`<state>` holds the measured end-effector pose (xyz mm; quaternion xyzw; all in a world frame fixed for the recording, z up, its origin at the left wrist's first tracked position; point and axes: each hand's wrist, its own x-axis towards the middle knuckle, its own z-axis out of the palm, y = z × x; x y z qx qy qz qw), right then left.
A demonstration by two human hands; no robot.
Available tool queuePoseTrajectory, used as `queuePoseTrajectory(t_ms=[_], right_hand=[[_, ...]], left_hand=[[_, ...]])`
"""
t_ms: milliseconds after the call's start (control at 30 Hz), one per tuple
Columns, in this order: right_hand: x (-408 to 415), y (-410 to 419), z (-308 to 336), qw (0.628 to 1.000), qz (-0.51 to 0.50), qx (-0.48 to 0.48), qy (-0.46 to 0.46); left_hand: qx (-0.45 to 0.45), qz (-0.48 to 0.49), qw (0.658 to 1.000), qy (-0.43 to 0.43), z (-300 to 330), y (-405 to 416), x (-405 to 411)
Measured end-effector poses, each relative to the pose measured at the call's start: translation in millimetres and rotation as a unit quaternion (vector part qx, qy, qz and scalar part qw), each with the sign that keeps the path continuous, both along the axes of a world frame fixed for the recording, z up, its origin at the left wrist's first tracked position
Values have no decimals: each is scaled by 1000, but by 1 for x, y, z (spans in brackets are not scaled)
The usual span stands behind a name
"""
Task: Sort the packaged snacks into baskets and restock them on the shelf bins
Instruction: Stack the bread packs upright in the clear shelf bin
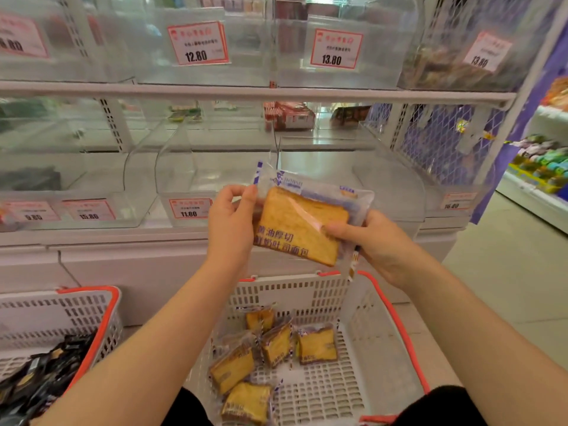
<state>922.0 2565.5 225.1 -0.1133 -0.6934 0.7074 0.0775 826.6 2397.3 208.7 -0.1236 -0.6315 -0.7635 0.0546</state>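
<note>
We're restocking: left hand (232, 224) and right hand (373, 241) both grip toast pack (302, 224); next, drop it into far bin (215, 176).

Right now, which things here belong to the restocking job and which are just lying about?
Job: toast pack held by left hand and right hand; basket; toast packs; clear bin.
Just about: dark packets; price tag; side shelf.

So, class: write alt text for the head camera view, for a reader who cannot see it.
Two hands, left hand and right hand, hold a clear-wrapped packet of golden toast bread before empty clear plastic shelf bins. Below, a white slotted plastic basket with orange handles holds five similar packets; a second white basket at left holds dark packets.
</note>
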Motion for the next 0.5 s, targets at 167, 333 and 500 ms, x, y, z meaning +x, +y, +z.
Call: queuePoseTrajectory(t_ms=[167,333,500], right_hand=[[-29,28,39,992,-89,9,90],[-63,61,46,977,-183,-30,107],[-112,80,22,983,-182,-4,-20]], left_hand=[[-129,-23,990,58,8,21,-34],[-226,-21,972,61,-5,26,-57],[-188,-111,976,26,-15,27,-63]])
